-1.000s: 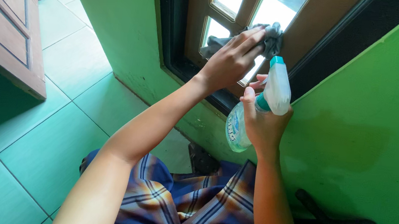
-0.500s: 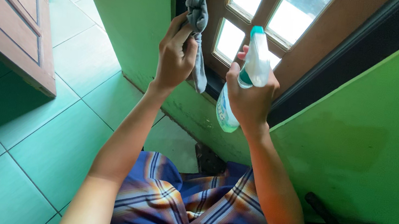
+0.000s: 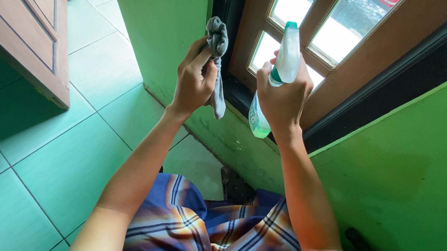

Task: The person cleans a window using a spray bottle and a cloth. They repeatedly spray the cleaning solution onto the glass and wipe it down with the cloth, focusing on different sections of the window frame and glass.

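Green wall (image 3: 399, 162), teal floor tiles (image 3: 35, 149), brown window frame (image 3: 353, 73).

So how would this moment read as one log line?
left hand: holds grey cloth | right hand: holds spray bottle aimed at window

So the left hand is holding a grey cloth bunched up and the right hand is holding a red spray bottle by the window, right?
Not quite. The head view shows the spray bottle in the right hand is clear with a teal top, not red. The left hand does hold the bunched grey cloth by the window.
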